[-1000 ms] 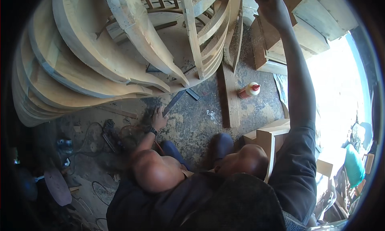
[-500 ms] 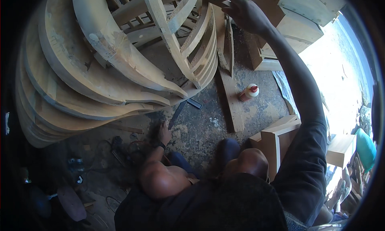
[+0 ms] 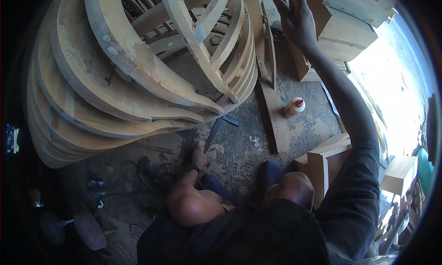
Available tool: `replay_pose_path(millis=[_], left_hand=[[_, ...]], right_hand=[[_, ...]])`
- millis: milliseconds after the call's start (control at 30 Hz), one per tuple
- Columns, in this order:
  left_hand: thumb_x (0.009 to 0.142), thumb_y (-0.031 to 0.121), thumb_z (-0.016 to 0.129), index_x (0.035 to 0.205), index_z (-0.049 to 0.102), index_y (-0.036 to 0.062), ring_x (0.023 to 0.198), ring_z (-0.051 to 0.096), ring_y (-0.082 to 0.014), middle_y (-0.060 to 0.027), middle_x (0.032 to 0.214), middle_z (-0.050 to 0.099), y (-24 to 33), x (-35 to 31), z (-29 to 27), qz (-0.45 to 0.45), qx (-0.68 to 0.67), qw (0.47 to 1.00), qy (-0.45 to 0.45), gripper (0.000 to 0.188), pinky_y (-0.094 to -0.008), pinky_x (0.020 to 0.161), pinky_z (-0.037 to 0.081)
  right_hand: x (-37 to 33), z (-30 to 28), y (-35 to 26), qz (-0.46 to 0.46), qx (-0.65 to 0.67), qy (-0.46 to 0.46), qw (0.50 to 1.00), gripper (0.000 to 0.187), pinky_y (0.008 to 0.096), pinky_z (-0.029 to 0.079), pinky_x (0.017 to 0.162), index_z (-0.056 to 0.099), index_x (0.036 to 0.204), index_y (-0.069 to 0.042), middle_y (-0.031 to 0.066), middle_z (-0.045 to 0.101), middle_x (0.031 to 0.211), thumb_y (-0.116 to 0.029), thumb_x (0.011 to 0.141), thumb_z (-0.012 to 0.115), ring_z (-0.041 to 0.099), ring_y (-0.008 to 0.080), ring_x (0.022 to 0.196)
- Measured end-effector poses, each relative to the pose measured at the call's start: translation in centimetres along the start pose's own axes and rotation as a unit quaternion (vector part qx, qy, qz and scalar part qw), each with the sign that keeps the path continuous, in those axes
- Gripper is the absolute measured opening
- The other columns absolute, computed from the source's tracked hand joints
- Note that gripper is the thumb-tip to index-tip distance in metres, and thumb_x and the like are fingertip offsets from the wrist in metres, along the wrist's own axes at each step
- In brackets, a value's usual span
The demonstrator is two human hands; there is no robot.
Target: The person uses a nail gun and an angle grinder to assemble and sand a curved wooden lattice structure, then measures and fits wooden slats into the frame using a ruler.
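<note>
My left hand [image 3: 199, 156] is low over the floor, its fingers closed on the near end of a dark L-shaped angle tool [image 3: 212, 135]. The tool's short arm lies close to the lower edge of a large curved wooden frame [image 3: 131, 62] with several bent ribs. My right hand [image 3: 297, 23] is raised at the top edge, right of the frame and above a leaning wooden board. Its fingertips are cut off by the picture's edge. Something small and pale shows between the fingers, and I cannot make out what it is.
A red-capped glue bottle [image 3: 294, 107] stands beside a long plank [image 3: 275, 122]. Wooden boxes [image 3: 343, 30] are stacked at upper right, and an open wooden box [image 3: 327, 161] sits by my right knee. Tools and cords [image 3: 145, 170] lie at lower left.
My right hand has moved right and turned upward. The flat wooden strip it gripped before no longer shows. My left hand keeps its hold on the angle tool. The whole view has shifted slightly.
</note>
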State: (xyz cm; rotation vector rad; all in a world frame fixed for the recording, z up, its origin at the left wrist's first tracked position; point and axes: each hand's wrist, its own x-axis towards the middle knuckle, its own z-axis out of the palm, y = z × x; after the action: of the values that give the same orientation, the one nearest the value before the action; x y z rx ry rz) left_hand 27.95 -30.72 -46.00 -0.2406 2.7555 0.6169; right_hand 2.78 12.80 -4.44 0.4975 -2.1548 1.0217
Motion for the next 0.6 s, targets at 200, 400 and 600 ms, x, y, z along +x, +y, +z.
replay_pose_path(millis=[200, 400, 600], left_hand=[[0.086, 0.013, 0.071, 0.146, 0.041, 0.0076, 0.109, 0.062, -0.0415, -0.0204, 0.114, 0.064, 0.4, -0.3, -0.3, -0.005, -0.035, 0.998, -0.049, 0.067, -0.0509, 0.092, 0.049], [0.086, 0.009, 0.070, 0.146, 0.043, 0.0060, 0.108, 0.062, -0.0406, -0.0203, 0.118, 0.065, 0.7, -1.6, 0.7, 0.053, -0.067, 0.996, 0.018, 0.066, -0.0487, 0.095, 0.049], [0.085, 0.004, 0.070, 0.146, 0.042, 0.0057, 0.108, 0.063, -0.0397, -0.0217, 0.125, 0.065, 0.6, -1.2, 0.2, 0.038, -0.080, 0.996, 0.019, 0.068, -0.0487, 0.096, 0.048]], right_hand=[[-0.8, 1.0, -1.1, -0.009, 0.056, 0.126, 0.990, 0.032, 0.0398, 0.049, 0.065, 0.049, 0.132, -0.012, 0.0159, 0.066, 0.084, -0.019, 0.104, 0.062, 0.063, 0.0226, 0.068], [-0.6, 0.3, -0.7, 0.023, 0.045, 0.142, 0.989, 0.032, 0.0346, 0.047, 0.068, 0.055, 0.127, -0.006, 0.0113, 0.066, 0.085, -0.023, 0.102, 0.065, 0.060, 0.0235, 0.070], [-0.6, 0.2, -0.3, 0.070, 0.014, 0.062, 0.996, 0.033, 0.0407, 0.051, 0.074, 0.063, 0.123, -0.002, 0.0158, 0.070, 0.087, -0.026, 0.100, 0.066, 0.066, 0.0320, 0.076]])
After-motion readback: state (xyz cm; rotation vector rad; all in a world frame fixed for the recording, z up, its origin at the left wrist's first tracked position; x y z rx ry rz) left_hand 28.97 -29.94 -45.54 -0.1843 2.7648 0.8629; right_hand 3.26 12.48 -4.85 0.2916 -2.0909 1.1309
